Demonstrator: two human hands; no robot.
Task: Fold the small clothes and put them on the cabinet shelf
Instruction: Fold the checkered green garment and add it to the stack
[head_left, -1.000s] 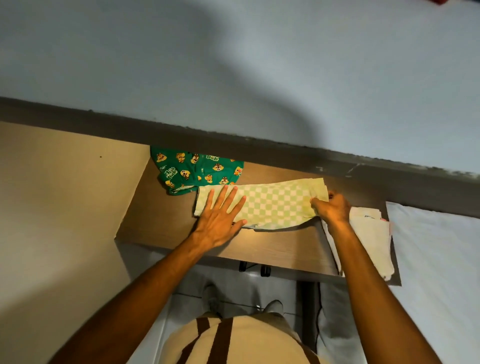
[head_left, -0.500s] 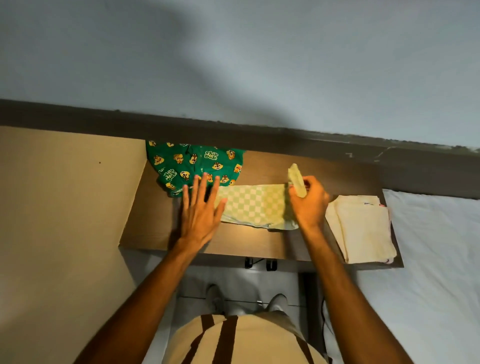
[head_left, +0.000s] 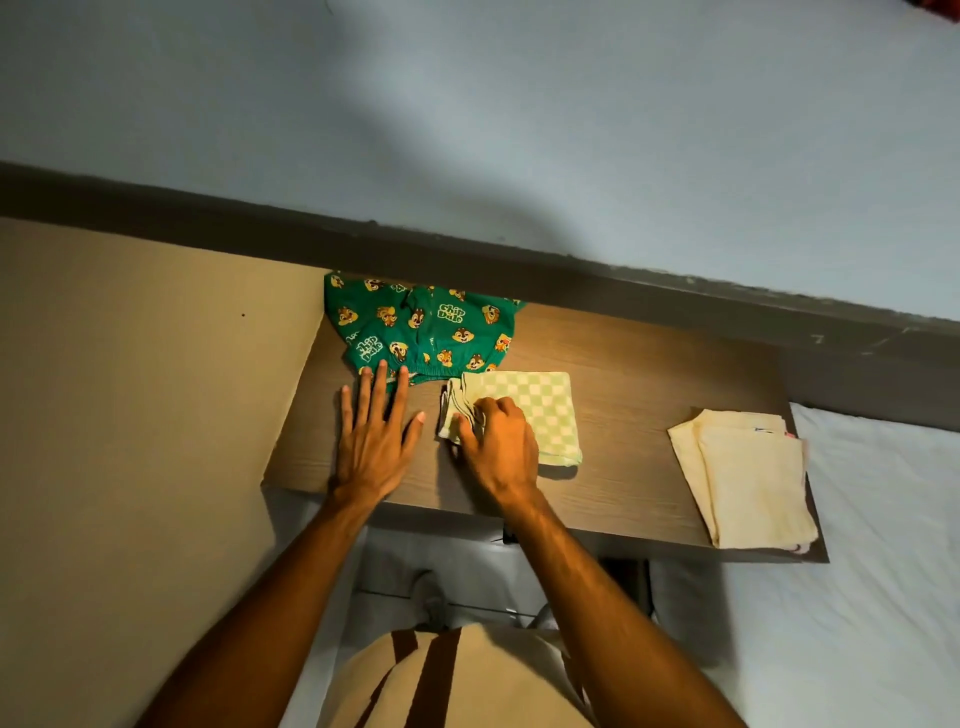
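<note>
A light green checkered cloth (head_left: 540, 410) lies folded in half on the brown wooden shelf (head_left: 639, 431). My right hand (head_left: 498, 447) rests on its left edge, fingers curled over the stacked layers. My left hand (head_left: 376, 431) lies flat and spread on the bare shelf just left of the cloth, fingertips touching the hem of a green cartoon-print garment (head_left: 421, 327) at the back left. A folded cream cloth (head_left: 748, 478) sits at the shelf's right end.
A beige cabinet panel (head_left: 130, 415) rises at the left of the shelf. A dark ledge and a pale blue wall (head_left: 519, 130) lie behind it. A white bed sheet (head_left: 857, 597) borders the right side. My feet show below the shelf's front edge.
My right hand carried the checkered cloth's right end over to the left, folding it in half. My left hand slid off the cloth onto the bare shelf.
</note>
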